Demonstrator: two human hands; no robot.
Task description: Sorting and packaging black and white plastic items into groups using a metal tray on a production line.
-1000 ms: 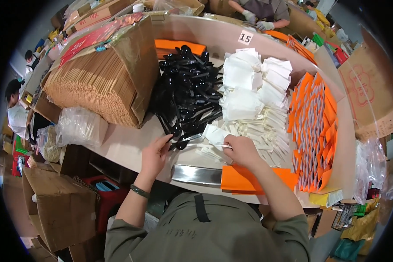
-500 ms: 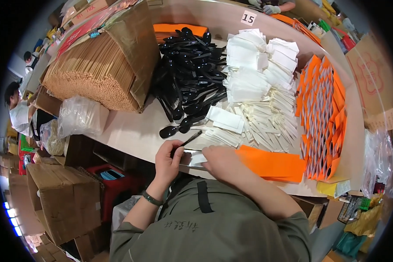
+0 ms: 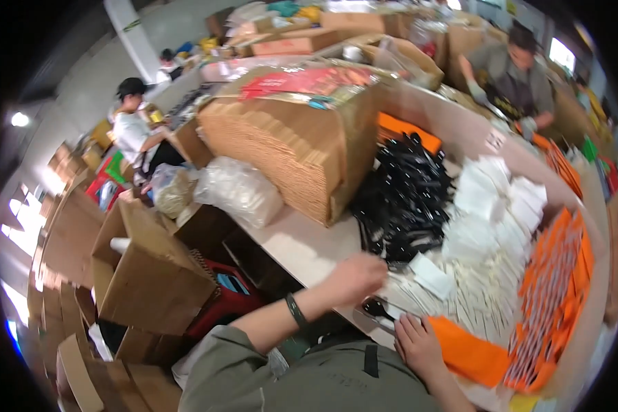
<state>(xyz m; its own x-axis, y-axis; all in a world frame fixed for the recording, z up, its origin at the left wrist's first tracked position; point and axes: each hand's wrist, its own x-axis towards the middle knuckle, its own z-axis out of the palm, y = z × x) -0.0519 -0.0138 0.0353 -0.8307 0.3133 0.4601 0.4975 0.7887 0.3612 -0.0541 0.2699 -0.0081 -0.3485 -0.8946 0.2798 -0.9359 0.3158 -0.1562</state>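
Note:
A black plastic spoon (image 3: 376, 309) lies bowl-outward at the table's near edge. Its handle runs to my right hand (image 3: 419, 343), whose fingers are bent over the handle end. An orange packet stack (image 3: 470, 351) lies just right of that hand. My left hand (image 3: 359, 278) is over the table, left of the spoon, with its fingers smeared by motion; whether it holds anything cannot be made out. Beyond it rises a heap of black spoons (image 3: 408, 196). White folded napkins (image 3: 470, 237) and thin pale paper-wrapped sticks (image 3: 484, 295) are piled to the right.
A large carton (image 3: 353, 147) of tightly packed brown sticks stands at the back left, beside a clear plastic bag (image 3: 237, 189). More orange packets (image 3: 553, 302) line the right side. Cardboard boxes (image 3: 151, 268) sit lower left. A person (image 3: 511, 75) works across the table.
My view has swung up and to the left. The left hand has let go of the black spoon and moved away from the right hand, which is now at the spoon's handle.

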